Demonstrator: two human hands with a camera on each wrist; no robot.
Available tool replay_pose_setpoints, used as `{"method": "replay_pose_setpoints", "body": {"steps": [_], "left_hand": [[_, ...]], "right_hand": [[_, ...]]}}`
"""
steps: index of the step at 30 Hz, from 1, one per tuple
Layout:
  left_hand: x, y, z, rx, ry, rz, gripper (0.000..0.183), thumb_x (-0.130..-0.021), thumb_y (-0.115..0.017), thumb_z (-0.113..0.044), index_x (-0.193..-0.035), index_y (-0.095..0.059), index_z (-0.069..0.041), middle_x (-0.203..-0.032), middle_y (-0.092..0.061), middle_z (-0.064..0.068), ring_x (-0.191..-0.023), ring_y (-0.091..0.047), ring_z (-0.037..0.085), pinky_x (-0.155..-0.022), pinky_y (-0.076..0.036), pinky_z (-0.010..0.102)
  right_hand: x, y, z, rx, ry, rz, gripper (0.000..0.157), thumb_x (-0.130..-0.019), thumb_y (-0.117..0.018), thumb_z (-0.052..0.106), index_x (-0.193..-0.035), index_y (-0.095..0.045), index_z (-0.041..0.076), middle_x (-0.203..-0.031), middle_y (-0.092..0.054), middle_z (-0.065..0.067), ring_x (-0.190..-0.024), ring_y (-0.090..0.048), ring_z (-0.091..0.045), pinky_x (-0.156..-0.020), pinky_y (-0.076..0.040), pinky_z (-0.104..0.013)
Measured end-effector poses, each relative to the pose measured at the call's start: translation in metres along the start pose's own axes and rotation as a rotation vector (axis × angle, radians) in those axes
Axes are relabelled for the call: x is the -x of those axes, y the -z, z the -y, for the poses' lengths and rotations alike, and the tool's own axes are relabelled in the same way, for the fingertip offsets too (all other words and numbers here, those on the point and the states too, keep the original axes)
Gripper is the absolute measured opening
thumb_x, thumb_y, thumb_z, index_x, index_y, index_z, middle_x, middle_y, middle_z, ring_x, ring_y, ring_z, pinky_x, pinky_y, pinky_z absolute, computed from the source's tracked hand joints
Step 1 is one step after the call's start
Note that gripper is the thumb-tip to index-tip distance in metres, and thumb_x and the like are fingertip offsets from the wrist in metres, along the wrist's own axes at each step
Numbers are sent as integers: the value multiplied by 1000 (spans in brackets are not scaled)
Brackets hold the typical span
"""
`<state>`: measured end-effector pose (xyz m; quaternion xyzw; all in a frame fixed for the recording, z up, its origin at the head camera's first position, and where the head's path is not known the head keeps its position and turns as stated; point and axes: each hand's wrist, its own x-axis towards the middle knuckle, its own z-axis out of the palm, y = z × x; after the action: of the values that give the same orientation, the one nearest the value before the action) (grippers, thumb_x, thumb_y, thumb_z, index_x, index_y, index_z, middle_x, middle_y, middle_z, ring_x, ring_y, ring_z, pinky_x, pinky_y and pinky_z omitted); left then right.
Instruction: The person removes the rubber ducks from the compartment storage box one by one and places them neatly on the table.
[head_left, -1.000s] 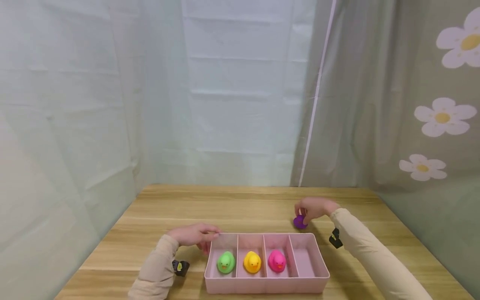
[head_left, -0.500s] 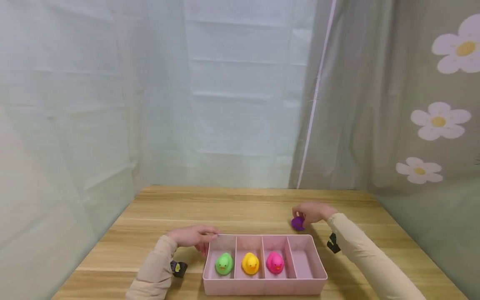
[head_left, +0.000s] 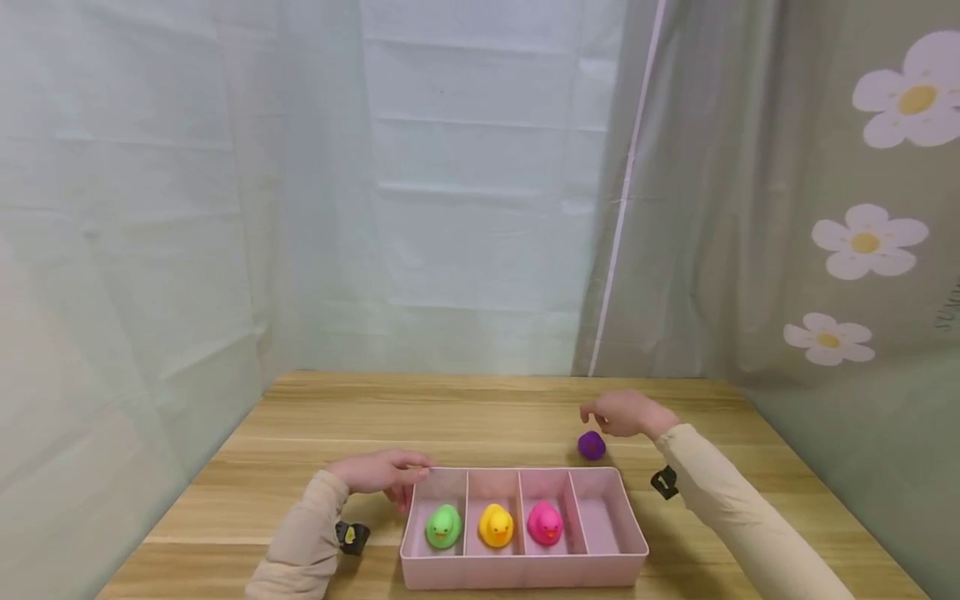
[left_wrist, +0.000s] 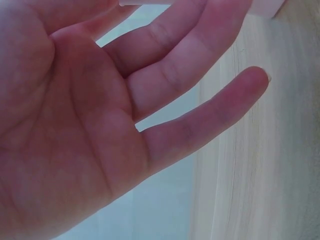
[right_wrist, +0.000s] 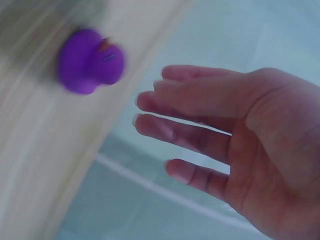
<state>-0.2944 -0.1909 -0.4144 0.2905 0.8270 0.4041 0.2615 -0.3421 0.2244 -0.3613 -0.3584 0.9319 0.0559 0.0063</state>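
Note:
A pink box point(head_left: 523, 572) with dividers holds a green rubber duck point(head_left: 444, 527), a yellow rubber duck point(head_left: 497, 526) and a pink rubber duck point(head_left: 545, 523), one per compartment; its rightmost compartment has none. At the box's back left corner rests my left hand point(head_left: 384, 473), its fingers point(left_wrist: 210, 115) fairly straight and spread in the left wrist view. A purple rubber duck point(head_left: 592, 446) stands on the table behind the box's right part. Just above and apart from it hovers my right hand point(head_left: 626, 412), with loosely extended fingers and nothing between them in the right wrist view point(right_wrist: 235, 135).
The wooden table point(head_left: 450, 417) carries the box near its front edge. Pale curtains point(head_left: 487, 208) hang behind and to the left, and a grey curtain point(head_left: 697, 208) with white flowers hangs on the right. Each wrist wears a small black camera mount point(head_left: 664, 482).
My right hand has let go of the purple rubber duck and risen off it. The duck stays on the table. My left hand keeps its place at the box; the view has shifted slightly.

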Motion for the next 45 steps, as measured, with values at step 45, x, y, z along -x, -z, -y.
{"method": "replay_pose_setpoints", "body": {"steps": [45], "left_hand": [[-1, 1, 2, 49, -16, 28, 42, -103, -45, -21, -135, -46, 7, -94, -68, 19, -74, -68, 27, -73, -57, 45]], "right_hand": [[-1, 19, 119, -51, 241, 313, 36, -84, -73, 12, -115, -67, 29, -102, -68, 12, -79, -54, -1, -76, -48, -16]]}}
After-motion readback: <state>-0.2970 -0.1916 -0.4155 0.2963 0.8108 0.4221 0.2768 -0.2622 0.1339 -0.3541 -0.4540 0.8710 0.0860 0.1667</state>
